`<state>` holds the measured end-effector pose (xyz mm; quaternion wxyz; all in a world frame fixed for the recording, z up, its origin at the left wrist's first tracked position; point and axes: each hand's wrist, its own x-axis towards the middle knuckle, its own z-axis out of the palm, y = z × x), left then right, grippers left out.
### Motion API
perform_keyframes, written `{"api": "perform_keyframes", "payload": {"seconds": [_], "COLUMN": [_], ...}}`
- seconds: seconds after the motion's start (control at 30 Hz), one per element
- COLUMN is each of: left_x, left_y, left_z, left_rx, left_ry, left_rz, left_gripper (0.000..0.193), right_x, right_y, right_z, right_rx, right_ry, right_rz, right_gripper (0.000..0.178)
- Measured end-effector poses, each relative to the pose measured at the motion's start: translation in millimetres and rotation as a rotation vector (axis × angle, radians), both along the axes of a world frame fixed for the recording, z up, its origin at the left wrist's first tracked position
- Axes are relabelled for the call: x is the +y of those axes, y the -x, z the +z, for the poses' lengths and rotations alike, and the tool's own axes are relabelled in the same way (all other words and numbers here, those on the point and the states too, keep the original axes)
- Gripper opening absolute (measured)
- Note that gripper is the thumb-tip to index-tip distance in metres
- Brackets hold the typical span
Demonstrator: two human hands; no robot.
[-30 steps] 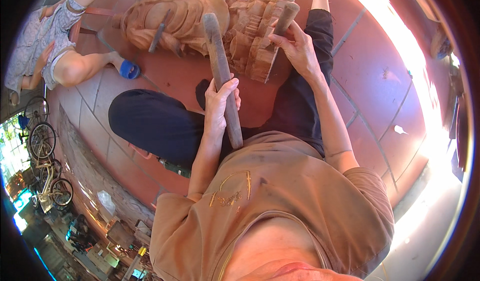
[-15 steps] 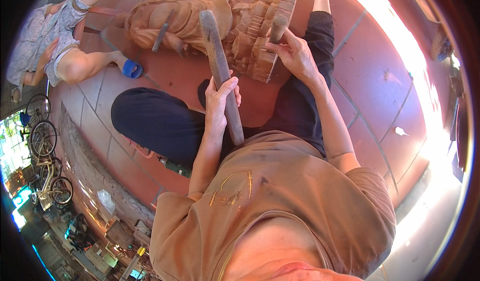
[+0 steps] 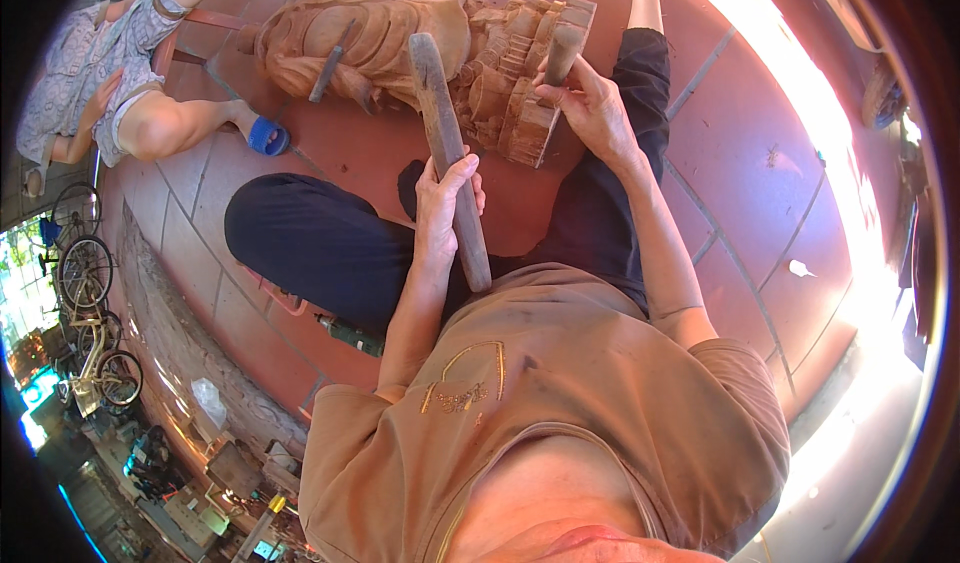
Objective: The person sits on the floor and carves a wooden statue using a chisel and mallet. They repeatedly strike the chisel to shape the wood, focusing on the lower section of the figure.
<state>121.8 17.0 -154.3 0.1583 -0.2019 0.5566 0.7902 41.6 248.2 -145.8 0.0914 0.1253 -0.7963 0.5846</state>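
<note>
Fingers of the left hand wrap a stick midway, likely for balance; the right hand pinches a handle over the carving.

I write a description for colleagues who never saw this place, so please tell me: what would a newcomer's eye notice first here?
Probably the large reddish-brown wood carving lying on the tiled floor, top middle. Next come the thick wooden stick in the left hand, near the centre, and the short wooden handle in the right hand, by the carving's right end. The bright blue sandal at upper left also stands out.
</note>
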Motion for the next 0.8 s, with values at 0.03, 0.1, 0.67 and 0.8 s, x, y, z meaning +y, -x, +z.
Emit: {"api": "perform_keyframes", "payload": {"seconds": [0.03, 0.1, 0.67, 0.8], "left_x": [-0.2, -1.1, 1.4, 0.9], "left_y": [0.2, 0.4, 0.0, 0.2], "left_z": [-0.6, -1.8, 1.7, 1.2], "left_rx": [0.002, 0.005, -0.006, -0.014], "left_ry": [0.001, 0.004, 0.002, 0.008], "left_rz": [-0.001, -0.003, 0.012, 0.011], "left_gripper": [0.042, 0.042, 0.047, 0.046], "right_x": [-0.2, -1.3, 7.8, -2.4], "right_y": [0.1, -1.0, -0.3, -1.1], "right_z": [-0.5, 0.0, -0.6, -5.0], "right_rx": [0.011, 0.004, -0.114, -0.054], "right_ry": [0.000, -0.008, 0.210, 0.074], "right_rz": [0.000, -0.041, -0.106, -0.030], "right_gripper": [0.025, 0.024, 0.027, 0.026]}}
